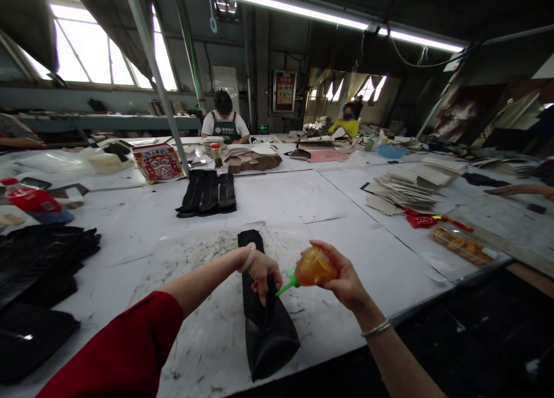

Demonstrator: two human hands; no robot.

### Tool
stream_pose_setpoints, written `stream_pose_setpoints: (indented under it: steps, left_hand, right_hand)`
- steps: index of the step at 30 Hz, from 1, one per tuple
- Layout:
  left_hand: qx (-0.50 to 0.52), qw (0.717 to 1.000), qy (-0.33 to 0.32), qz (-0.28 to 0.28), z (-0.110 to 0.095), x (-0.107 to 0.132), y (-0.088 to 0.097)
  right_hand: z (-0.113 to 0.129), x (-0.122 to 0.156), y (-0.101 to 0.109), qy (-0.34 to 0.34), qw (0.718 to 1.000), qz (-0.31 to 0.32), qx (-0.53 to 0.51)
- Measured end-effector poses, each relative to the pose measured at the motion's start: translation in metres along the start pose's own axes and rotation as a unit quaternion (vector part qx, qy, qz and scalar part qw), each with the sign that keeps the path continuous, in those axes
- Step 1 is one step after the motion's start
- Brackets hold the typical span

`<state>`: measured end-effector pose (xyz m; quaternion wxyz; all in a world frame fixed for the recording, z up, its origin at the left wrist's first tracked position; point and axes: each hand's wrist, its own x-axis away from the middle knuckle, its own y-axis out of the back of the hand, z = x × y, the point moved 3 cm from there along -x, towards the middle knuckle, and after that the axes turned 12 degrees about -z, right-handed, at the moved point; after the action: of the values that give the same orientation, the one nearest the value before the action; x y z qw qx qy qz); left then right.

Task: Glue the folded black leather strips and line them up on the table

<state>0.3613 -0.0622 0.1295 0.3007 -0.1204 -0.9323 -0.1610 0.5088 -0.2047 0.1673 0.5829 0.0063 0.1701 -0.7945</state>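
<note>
Near, a matt black leather-like piece [265, 323]; translucent orange plastic squeeze bottle [312, 267]; smeared white tabletop [303, 202].

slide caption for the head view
The left hand holds a black piece on the table while the right hand tilts an orange bottle

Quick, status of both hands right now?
Left hand: fingers on the black piece, grip cannot be told.
Right hand: closed, holding the orange bottle.

Dim hall, window glare, warped edges
</note>
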Motion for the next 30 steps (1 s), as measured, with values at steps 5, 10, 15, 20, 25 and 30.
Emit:
stream_pose_setpoints:
  steps: [5, 10, 15, 20, 25, 30]
  left_hand:
    - [-0.012, 1.0, 0.0, -0.004, -0.001, 0.002, -0.001]
    - [-0.013, 1.0, -0.006, 0.001, -0.003, 0.002, -0.003]
    - [-0.008, 1.0, 0.003, -0.002, -0.002, 0.003, -0.003]
    - [-0.009, 1.0, 0.004, -0.002, 0.008, 0.0, -0.001]
    - [-0.005, 1.0, -0.019, -0.004, 0.011, -0.001, 0.0]
    - [0.018, 1.0, -0.018, -0.015, 0.007, 0.004, 0.0]
  right_hand:
    - [0.001, -0.007, 0.0, -0.019, 0.999, 0.042, -0.008]
    - [0.001, -0.017, 0.001, -0.051, 0.995, 0.074, -0.032]
    - [-0.002, -0.024, 0.001, -0.058, 0.995, 0.07, -0.045]
    - [-0.008, -0.026, 0.002, -0.077, 0.991, 0.077, -0.08]
    - [-0.009, -0.028, 0.001, -0.076, 0.99, 0.059, -0.101]
    - [-0.009, -0.027, 0.001, -0.081, 0.988, 0.067, -0.112]
